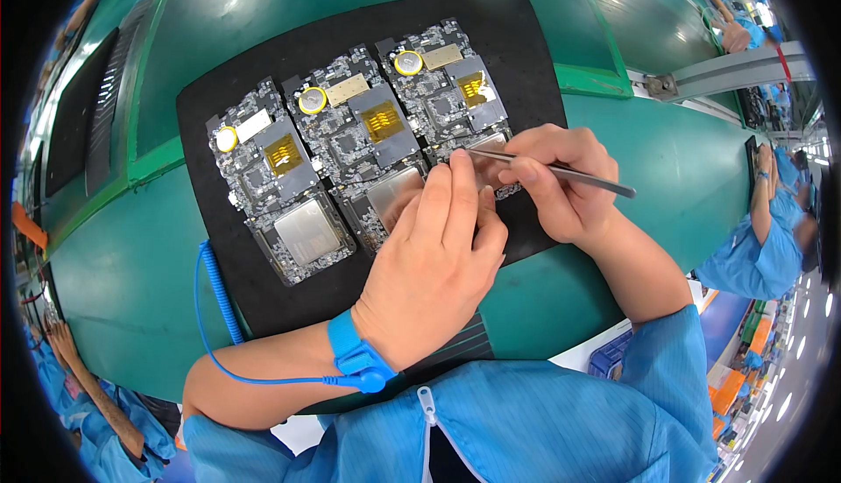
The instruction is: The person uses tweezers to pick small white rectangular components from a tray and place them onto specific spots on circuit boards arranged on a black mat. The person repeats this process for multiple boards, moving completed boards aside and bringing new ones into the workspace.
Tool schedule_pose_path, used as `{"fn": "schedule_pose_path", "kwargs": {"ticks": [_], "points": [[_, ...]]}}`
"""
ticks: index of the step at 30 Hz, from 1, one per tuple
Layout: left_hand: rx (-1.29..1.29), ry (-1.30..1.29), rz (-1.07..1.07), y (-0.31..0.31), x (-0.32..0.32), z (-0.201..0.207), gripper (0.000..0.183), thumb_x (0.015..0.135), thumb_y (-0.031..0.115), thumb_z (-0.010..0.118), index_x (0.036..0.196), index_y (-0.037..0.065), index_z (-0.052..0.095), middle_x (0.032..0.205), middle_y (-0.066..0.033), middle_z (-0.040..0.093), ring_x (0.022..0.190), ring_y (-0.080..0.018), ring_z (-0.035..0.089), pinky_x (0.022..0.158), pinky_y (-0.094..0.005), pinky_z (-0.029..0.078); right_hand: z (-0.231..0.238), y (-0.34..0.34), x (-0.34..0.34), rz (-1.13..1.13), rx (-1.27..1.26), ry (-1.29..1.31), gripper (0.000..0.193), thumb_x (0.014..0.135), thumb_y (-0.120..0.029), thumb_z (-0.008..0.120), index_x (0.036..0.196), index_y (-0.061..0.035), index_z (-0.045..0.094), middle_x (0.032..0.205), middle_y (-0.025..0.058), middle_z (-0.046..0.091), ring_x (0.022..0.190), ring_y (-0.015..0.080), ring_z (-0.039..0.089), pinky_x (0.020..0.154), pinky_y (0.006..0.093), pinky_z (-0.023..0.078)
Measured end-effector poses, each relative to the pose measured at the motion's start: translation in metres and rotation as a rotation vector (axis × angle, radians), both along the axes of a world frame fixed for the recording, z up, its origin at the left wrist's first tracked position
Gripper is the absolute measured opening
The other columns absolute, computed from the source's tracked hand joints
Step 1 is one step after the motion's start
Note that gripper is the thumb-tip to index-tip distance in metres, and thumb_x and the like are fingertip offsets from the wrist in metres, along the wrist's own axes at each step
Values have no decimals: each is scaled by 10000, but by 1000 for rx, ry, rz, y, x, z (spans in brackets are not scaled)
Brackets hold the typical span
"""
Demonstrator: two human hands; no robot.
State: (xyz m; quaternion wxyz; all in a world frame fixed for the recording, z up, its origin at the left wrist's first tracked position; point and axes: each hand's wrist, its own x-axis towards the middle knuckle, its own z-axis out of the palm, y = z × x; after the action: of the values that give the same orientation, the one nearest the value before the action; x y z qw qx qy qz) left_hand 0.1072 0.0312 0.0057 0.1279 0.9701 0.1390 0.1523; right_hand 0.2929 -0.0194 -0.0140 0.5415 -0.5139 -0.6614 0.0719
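Three circuit boards lie side by side on a black mat. Each carries a round coin cell and a patch of amber film. My right hand pinches a pair of dark tweezers, whose tips reach the lower part of the right circuit board. My left hand rests with outstretched fingers over the lower ends of the middle circuit board and the right one, fingertips beside the tweezer tips. What lies under those fingers is hidden. The left circuit board is untouched, its silver metal cover in plain view.
A blue wrist strap with a coiled cord circles my left wrist. The mat lies on a green work surface. Co-workers in blue sit at the right and left edges. A metal rail stands at the upper right.
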Motion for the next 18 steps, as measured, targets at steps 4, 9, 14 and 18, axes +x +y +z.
{"fn": "schedule_pose_path", "kwargs": {"ticks": [4,9,14,18], "points": [[-91,-32,-27,6,3,5,493,666,219,751,1071,-8,585,1240,-290,443,1121,-394,467,924,-422,446,-1,-1,2,-9,-93,26,133,869,-104,646,857,-5,558,713,95,654,515,157,611,462,250,454],[-255,-57,-134,32,5,19,530,597,182,792,1051,1,587,1155,-225,485,1025,-367,496,868,-420,455,4,-2,2,-77,-108,181,132,905,-115,608,894,-13,525,699,75,632,531,119,596,497,227,470],[-163,-41,-147,38,-5,20,471,646,135,754,1064,-7,592,1135,-177,519,1004,-334,517,851,-392,459,35,-17,-14,-80,-244,873,155,931,-114,574,971,-25,454,732,97,637,535,121,591,520,222,500],[-60,188,-180,1,-45,45,390,695,121,704,1014,-80,605,1013,-183,584,998,-324,547,835,-366,479,37,-72,-44,-18,-529,1055,173,931,-96,561,960,-27,405,743,126,627,542,132,614,481,207,496]]}}
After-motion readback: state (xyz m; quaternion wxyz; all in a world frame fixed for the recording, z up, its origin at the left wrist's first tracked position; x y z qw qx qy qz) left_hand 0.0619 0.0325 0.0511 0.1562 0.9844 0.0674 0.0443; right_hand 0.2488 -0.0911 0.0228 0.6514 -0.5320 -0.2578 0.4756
